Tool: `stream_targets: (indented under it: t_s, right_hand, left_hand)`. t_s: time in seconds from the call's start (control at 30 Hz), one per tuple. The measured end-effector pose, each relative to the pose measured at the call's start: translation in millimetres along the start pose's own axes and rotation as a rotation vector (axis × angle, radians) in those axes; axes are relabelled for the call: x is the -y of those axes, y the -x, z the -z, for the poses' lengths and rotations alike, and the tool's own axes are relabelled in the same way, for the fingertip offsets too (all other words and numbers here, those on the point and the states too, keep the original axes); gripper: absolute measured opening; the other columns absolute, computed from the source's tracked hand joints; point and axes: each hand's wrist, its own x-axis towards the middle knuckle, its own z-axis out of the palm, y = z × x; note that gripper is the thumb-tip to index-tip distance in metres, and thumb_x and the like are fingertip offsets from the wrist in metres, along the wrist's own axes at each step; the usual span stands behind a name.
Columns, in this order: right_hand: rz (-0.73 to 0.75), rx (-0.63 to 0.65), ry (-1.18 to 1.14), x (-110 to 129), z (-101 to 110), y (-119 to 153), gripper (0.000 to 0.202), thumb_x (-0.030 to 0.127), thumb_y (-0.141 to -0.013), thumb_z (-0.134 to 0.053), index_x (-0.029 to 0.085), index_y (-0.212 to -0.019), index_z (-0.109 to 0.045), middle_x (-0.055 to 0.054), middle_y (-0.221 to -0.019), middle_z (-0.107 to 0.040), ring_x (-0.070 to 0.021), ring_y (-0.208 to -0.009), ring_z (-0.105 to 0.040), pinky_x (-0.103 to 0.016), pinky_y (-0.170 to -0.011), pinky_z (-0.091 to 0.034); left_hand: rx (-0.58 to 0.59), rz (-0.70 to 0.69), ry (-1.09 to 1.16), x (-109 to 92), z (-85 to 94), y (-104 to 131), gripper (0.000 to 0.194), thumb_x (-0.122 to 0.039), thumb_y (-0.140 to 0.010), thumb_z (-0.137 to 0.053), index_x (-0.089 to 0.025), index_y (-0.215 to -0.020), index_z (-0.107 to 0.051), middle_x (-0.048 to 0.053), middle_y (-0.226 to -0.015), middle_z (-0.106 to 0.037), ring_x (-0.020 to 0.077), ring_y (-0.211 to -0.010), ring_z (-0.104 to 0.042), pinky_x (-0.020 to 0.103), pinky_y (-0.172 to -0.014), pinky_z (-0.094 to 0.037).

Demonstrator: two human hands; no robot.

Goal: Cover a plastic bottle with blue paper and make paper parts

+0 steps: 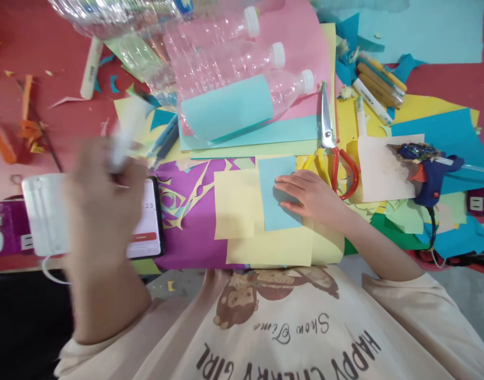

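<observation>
Left hand lifting a white marker, right hand on blue paper

Blurred by motion, the left hand (103,182) is closed around a white marker (127,129) above a phone (150,221). The right hand (315,199), fingers spread loosely, rests on a small light-blue sheet (269,192), which lies over pale yellow paper (273,250) at the worktop's near edge. Scissors (327,126) lie just beyond that hand; clear bottles (242,58) lie farther back.

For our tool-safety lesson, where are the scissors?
In the head view, right of centre, the scissors lie just beyond the right hand, beside the blue-wrapped bottle.
</observation>
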Motion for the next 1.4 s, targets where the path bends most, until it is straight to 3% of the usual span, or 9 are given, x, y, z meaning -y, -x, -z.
stream_targets:
  t_s: [0.07, 0.17, 0.3, 0.43, 0.63, 0.73, 1.13, 1.23, 1.4]
  right_hand:
    - [0.000, -0.015, 0.000, -0.9, -1.2, 1.1, 0.031, 0.030, -0.092, -0.056, 0.013, -0.117, -0.063, -0.009, -0.122, -0.068, -0.0249, -0.107, -0.063, -0.044, -0.101, -0.047]
    - [-0.010, -0.014, -0.009, -2.5, -2.6, 1.4, 0.032, 0.033, -0.092, -0.056, 0.015, -0.118, -0.062, -0.008, -0.123, -0.068, -0.0251, -0.109, -0.063, -0.045, -0.102, -0.047]
    - [-0.027, -0.004, -0.009, -1.7, 0.2, 0.6, 0.030, 0.026, -0.094, -0.052, 0.014, -0.119, -0.062, -0.008, -0.124, -0.067, -0.0234, -0.112, -0.063, -0.045, -0.105, -0.047]
    - [-0.063, -0.032, 0.013, 2.2, 8.1, 9.7, 0.029, 0.017, -0.096, -0.043, 0.019, -0.119, -0.062, -0.006, -0.131, -0.063, -0.0195, -0.121, -0.059, -0.044, -0.112, -0.042]
    - [-0.370, -0.170, 0.219, -1.3, 11.5, 40.8, 0.050, 0.032, -0.088, -0.060, 0.023, -0.136, -0.049, -0.011, -0.155, -0.034, -0.0379, -0.146, -0.023, -0.064, -0.113, -0.029]
    - [-0.360, -0.165, 0.197, -6.6, 7.6, 44.5, 0.051, 0.031, -0.089, -0.058, 0.026, -0.138, -0.046, -0.008, -0.156, -0.032, -0.0359, -0.147, -0.019, -0.061, -0.113, -0.031]
    - [-0.347, -0.219, 0.091, -49.9, 16.7, 8.3, 0.042, 0.033, -0.085, -0.062, 0.026, -0.126, -0.055, -0.007, -0.152, -0.040, -0.0364, -0.145, -0.026, -0.061, -0.112, -0.033]
    - [-0.296, -0.207, 0.055, -37.9, 20.0, 13.3, 0.041, 0.032, -0.090, -0.056, 0.026, -0.130, -0.053, -0.009, -0.149, -0.043, -0.0339, -0.144, -0.029, -0.060, -0.113, -0.032]
    - [-0.169, -0.111, -0.209, 1.5, 14.3, 28.3, 0.044, 0.038, -0.089, -0.060, 0.027, -0.130, -0.055, -0.011, -0.120, -0.062, -0.0274, -0.113, -0.057, -0.049, -0.098, -0.047]
  left_hand:
    - [0.111, -0.243, 0.118, -40.1, -25.7, 20.8, 0.006, -0.021, -0.084, -0.058, -0.017, -0.082, -0.061, -0.003, -0.065, -0.059, 0.0103, -0.056, -0.050, 0.021, -0.052, -0.038]
    - [0.245, -0.663, 0.311, -83.3, -57.7, 49.1, 0.016, -0.016, -0.089, -0.048, -0.018, -0.080, -0.061, 0.001, -0.073, -0.068, 0.0134, -0.067, -0.062, 0.023, -0.060, -0.048]
    - [0.324, -0.903, 0.363, -95.3, -74.5, 68.4, 0.013, -0.011, -0.089, -0.051, -0.016, -0.089, -0.063, 0.003, -0.089, -0.073, 0.0161, -0.081, -0.067, 0.027, -0.072, -0.053]
    - [0.329, -0.882, 0.330, -89.6, -80.0, 70.7, 0.018, -0.006, -0.088, -0.050, -0.015, -0.094, -0.065, 0.003, -0.088, -0.071, 0.0163, -0.081, -0.067, 0.027, -0.068, -0.053]
    - [0.364, -0.850, 0.355, -88.7, -87.6, 69.0, 0.020, -0.011, -0.089, -0.051, -0.018, -0.099, -0.067, 0.004, -0.088, -0.069, 0.0158, -0.078, -0.065, 0.027, -0.069, -0.053]
    - [0.371, -0.851, 0.379, -88.2, -88.3, 68.1, 0.021, -0.011, -0.090, -0.050, -0.018, -0.099, -0.068, 0.004, -0.088, -0.069, 0.0161, -0.079, -0.064, 0.026, -0.069, -0.053]
    - [0.458, -0.777, 0.429, -89.7, -87.4, 66.6, 0.023, -0.012, -0.090, -0.048, -0.018, -0.098, -0.069, 0.006, -0.090, -0.069, 0.0171, -0.083, -0.064, 0.028, -0.073, -0.053]
    - [0.562, -0.682, 0.469, -93.1, -82.9, 59.9, 0.019, -0.015, -0.089, -0.051, -0.019, -0.095, -0.069, 0.003, -0.087, -0.070, 0.0168, -0.081, -0.066, 0.027, -0.070, -0.053]
    - [0.643, -0.563, 0.543, -96.7, -79.0, 51.4, 0.017, -0.018, -0.090, -0.051, -0.019, -0.099, -0.065, 0.002, -0.089, -0.072, 0.0150, -0.077, -0.067, 0.025, -0.067, -0.051]
